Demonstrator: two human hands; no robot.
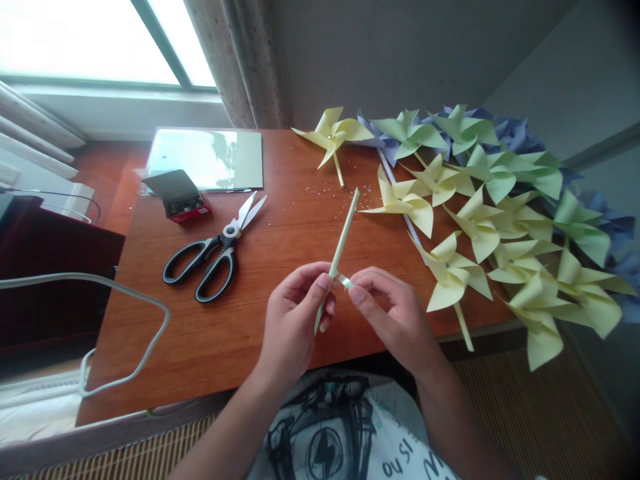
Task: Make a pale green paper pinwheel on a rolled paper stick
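Observation:
My left hand pinches a thin pale-yellow rolled paper stick that slants up and away over the wooden table. My right hand sits just right of it, thumb and forefinger pressing a small clear piece of tape against the stick's middle. Both hands hover above the table's near edge.
Many yellow, green and blue paper pinwheels cover the table's right side. Black-handled scissors lie at left, with a small open box of pins and a glossy sheet behind. A white cable loops at the left edge.

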